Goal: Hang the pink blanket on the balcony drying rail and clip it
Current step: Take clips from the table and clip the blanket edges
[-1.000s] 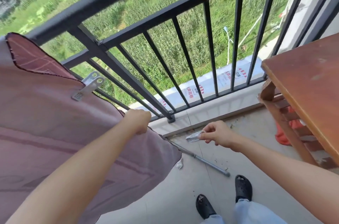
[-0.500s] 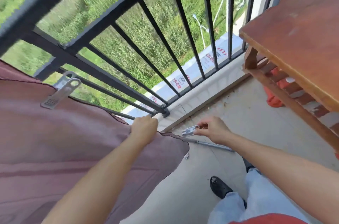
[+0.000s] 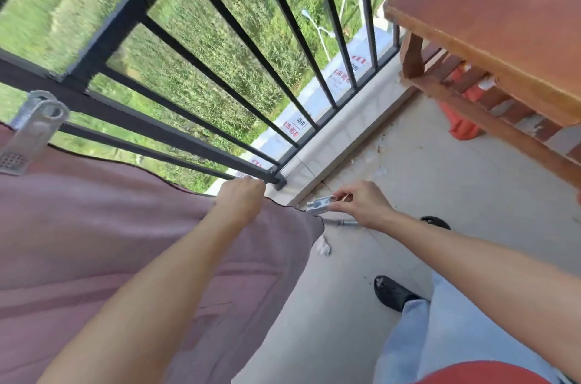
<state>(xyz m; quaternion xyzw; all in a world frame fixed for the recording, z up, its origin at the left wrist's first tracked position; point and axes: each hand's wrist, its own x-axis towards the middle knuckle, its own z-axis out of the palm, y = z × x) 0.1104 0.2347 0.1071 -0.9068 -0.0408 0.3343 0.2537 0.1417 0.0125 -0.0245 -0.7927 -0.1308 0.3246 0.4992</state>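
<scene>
The pink blanket point(image 3: 94, 242) with a dark hem fills the lower left and hangs in front of the black balcony railing point(image 3: 163, 132). A grey clip point(image 3: 30, 135) is fastened on its upper edge at the far left. My left hand point(image 3: 240, 201) grips the blanket's top edge near its right corner. My right hand point(image 3: 361, 204) pinches a second grey clip point(image 3: 320, 204) just right of that corner, its jaws pointing at the hem. Whether the clip touches the cloth I cannot tell.
A brown wooden table point(image 3: 503, 15) stands at the upper right with an orange object point(image 3: 462, 125) under it. A thin metal rod point(image 3: 342, 222) lies on the tiled floor by the right hand. My black shoe point(image 3: 393, 292) and pale trouser leg are below.
The view has tilted down and left. My right hand has brought the clip closer to the blanket's corner. The left hand keeps its grip on the hem.
</scene>
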